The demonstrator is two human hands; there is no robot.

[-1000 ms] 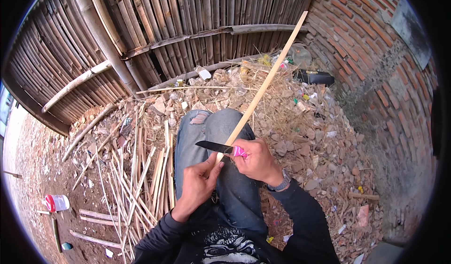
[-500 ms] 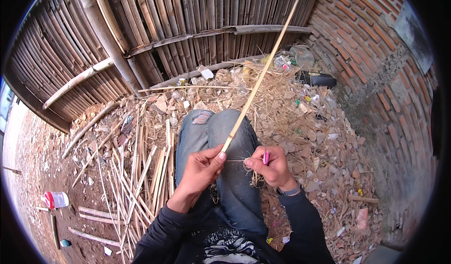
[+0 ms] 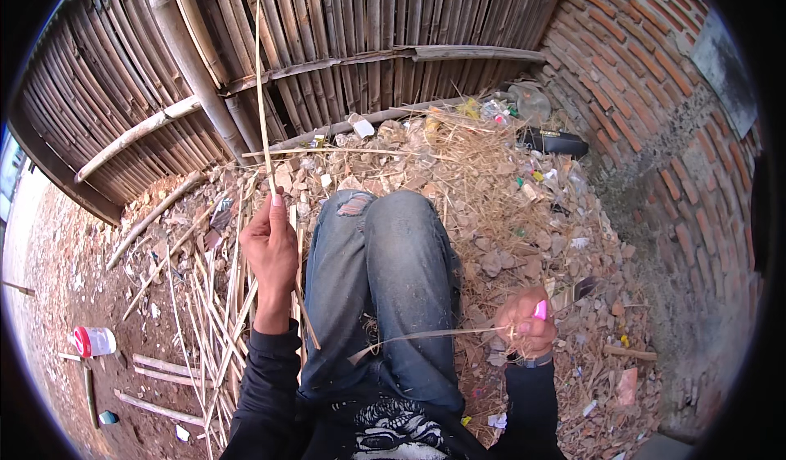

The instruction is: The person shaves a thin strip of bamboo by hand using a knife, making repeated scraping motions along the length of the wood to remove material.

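Note:
My left hand (image 3: 273,251) is closed round a long, thin bamboo strip (image 3: 264,116), raised over the left side of my lap. The strip's upper part reaches up in front of the bamboo wall, and its lower end comes out beneath the hand beside my knee. My right hand (image 3: 528,325), off to the right of my legs, grips a pink-handled knife (image 3: 540,310) whose dark blade points to the right. Curled shavings are bunched in the same fingers. From them a thin, pale sliver (image 3: 442,332) stretches left across my thighs. The two hands are well apart.
Several split bamboo strips (image 3: 214,349) lie heaped on the ground at left, near a red-lidded clear tub (image 3: 94,341). Rubble and straw (image 3: 467,149) cover the ground ahead, with a black case (image 3: 553,142) there. A bamboo wall (image 3: 344,18) and a brick wall (image 3: 655,75) enclose the spot.
My hands have moved apart: the left went left and up with the bamboo strip, now more upright; the right went right and down with the knife, trailing a sliver.

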